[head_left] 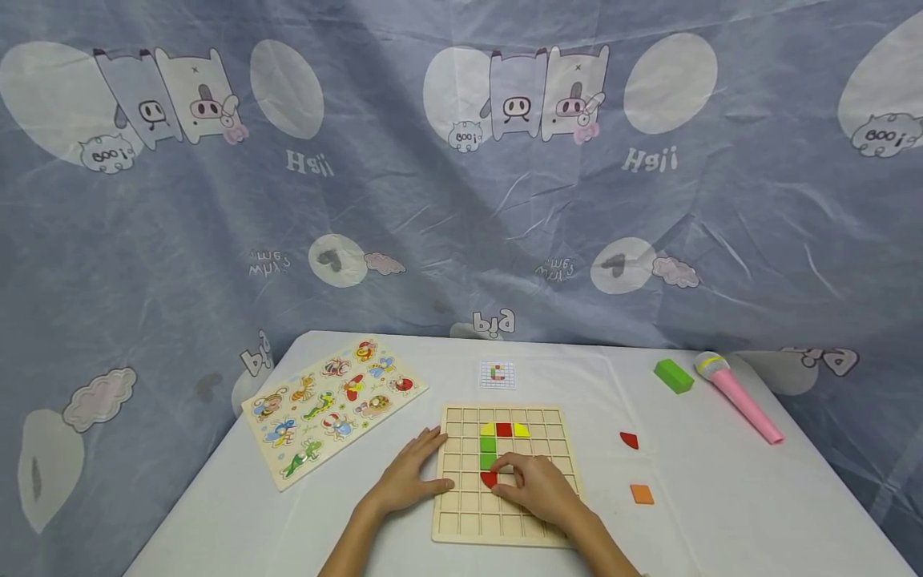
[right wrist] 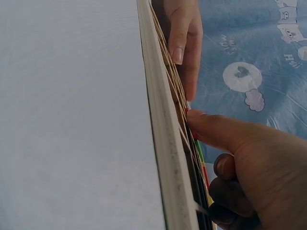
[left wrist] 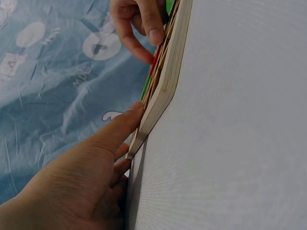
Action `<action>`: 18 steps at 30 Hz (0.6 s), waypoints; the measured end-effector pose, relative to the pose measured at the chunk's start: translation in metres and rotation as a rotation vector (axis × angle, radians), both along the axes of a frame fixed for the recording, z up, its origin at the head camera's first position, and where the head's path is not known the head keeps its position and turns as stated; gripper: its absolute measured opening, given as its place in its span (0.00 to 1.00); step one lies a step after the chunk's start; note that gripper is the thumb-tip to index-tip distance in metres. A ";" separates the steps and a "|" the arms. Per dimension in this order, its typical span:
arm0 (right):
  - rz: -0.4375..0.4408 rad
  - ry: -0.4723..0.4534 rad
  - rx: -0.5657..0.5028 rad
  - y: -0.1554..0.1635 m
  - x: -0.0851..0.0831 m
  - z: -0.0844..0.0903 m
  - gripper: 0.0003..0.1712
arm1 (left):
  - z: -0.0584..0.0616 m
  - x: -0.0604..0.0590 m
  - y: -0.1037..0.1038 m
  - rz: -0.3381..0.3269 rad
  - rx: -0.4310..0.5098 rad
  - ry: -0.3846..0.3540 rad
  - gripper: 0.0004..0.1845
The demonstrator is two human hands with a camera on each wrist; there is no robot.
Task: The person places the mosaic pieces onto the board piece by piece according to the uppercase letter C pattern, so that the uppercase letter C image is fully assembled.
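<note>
A wooden grid board (head_left: 461, 513) lies near the table's front edge. Its cells hold a row of yellow, red and yellow pieces, with two green pieces (head_left: 488, 453) below. My right hand (head_left: 534, 485) rests on the board, and its thumb and index finger pinch a red quarter-round piece (head_left: 489, 479) in the cell under the green ones. In the right wrist view the index fingertip (right wrist: 192, 117) touches the board's face. My left hand (head_left: 411, 477) lies flat on the table, with its fingers (left wrist: 120, 129) against the board's left edge (left wrist: 163, 96).
An insect peg puzzle (head_left: 333, 405) lies at the left. A small pattern card (head_left: 497, 374) sits behind the board. To the right are a loose red piece (head_left: 630, 440), an orange piece (head_left: 641, 494), a green block (head_left: 674, 375) and a pink toy microphone (head_left: 739, 397). A printed cloth hangs behind.
</note>
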State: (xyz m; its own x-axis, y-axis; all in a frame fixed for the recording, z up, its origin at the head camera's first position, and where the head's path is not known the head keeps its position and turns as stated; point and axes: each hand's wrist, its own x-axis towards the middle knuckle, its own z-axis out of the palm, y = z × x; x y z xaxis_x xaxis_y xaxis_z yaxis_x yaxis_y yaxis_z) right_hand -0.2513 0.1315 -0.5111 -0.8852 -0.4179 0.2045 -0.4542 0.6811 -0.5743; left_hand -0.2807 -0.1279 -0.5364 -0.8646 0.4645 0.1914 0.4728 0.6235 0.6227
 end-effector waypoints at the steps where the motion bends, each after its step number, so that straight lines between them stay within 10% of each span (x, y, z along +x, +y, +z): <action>1: -0.001 0.002 0.001 0.000 0.000 0.000 0.16 | 0.000 0.000 0.000 -0.001 -0.002 0.002 0.43; 18: -0.070 -0.011 -0.027 0.017 0.005 0.002 0.12 | 0.000 0.001 0.001 0.003 -0.004 -0.006 0.43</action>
State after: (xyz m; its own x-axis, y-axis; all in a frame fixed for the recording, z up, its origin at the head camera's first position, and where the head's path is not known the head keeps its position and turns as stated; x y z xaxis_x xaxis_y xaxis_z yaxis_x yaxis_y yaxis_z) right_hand -0.2466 0.1489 -0.5093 -0.9145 -0.3491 0.2045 -0.3991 0.6953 -0.5978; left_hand -0.2800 -0.1272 -0.5367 -0.8673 0.4623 0.1848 0.4672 0.6273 0.6231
